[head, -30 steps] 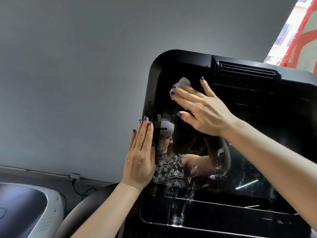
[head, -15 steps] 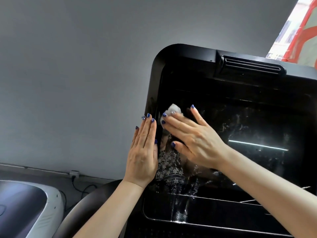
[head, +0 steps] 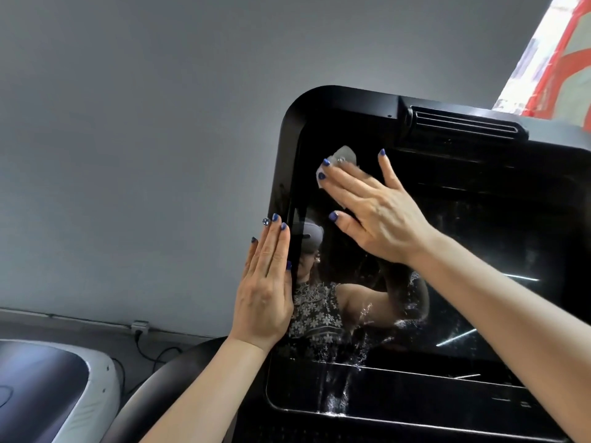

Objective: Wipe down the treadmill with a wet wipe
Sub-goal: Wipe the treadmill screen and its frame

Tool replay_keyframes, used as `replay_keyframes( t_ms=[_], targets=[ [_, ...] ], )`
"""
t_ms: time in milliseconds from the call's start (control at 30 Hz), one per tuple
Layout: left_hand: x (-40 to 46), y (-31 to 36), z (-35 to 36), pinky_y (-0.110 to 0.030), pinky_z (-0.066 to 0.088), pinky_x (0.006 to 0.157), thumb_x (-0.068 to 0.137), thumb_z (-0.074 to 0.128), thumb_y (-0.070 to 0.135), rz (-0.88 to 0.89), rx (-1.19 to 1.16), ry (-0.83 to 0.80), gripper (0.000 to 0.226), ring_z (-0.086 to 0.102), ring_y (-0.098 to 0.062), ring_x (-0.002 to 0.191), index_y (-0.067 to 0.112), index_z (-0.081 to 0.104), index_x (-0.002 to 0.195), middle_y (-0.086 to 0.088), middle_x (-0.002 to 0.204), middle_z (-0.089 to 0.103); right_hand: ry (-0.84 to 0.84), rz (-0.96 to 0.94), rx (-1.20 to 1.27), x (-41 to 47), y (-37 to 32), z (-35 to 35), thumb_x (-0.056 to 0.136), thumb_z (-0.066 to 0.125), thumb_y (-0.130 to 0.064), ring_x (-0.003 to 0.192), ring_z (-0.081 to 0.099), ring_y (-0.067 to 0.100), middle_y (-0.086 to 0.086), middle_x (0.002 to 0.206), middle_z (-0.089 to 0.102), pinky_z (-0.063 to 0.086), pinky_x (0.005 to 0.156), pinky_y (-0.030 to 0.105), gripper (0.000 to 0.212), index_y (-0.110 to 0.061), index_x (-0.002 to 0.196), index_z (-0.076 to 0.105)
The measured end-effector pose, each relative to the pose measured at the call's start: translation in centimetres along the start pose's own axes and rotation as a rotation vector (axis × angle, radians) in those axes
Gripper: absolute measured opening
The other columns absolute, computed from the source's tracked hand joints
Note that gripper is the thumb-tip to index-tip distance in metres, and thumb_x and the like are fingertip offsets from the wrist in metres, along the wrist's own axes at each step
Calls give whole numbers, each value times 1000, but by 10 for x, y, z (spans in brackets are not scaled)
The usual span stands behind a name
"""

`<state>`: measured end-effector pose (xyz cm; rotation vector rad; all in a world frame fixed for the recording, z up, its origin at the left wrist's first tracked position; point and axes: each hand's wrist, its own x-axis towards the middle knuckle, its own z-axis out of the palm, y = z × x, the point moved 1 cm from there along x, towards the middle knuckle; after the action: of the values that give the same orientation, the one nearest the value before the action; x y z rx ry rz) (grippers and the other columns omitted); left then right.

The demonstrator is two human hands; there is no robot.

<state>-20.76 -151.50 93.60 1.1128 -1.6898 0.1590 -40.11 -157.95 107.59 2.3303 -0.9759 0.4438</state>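
Head view: right hand (head: pixel 380 215), fingers flat, presses crumpled wet wipe (head: pixel 343 156) onto glossy black rounded screen (head: pixel 479 251).

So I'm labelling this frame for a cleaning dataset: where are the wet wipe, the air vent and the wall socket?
wet wipe (head: pixel 344 155): head view, bunched tip above the fingertips.
air vent (head: pixel 463 124): head view, slats' middle.
wall socket (head: pixel 139 326): head view, its face.

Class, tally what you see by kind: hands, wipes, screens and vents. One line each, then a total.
Hands: 2, left and right
Wipes: 1
Screens: 1
Vents: 1
Total: 5
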Motion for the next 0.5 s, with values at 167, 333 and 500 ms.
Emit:
replay_keyframes(
  t_ms=[167,333,500],
  targets=[
    [0,0,3,-52,30,120,101,41,5,-1,26,15,58,21,-24,154,3,24,156,-12,166,24,-103,-101,22,-52,-24,9,103,31,-50,155,7,12,-5,168,14,-2,124,58,63,-22,160,25],
    [1,4,3,-49,30,121,103,37,6,62,94,8,53,23,-28,154,0,29,155,-15,164,26,-140,-218,-38,-70,-16,10,103,33,-48,155,11,13,-6,168,16,0,124,59,62,-25,160,23],
    [-1,11,3,-45,22,125,102,40,15,18,72,-40,55,17,-27,155,-3,30,154,-17,166,21,-74,-96,-80,-32,25,-3,101,33,-46,154,13,10,-9,166,16,1,122,64,62,-27,159,24]
  ],
)
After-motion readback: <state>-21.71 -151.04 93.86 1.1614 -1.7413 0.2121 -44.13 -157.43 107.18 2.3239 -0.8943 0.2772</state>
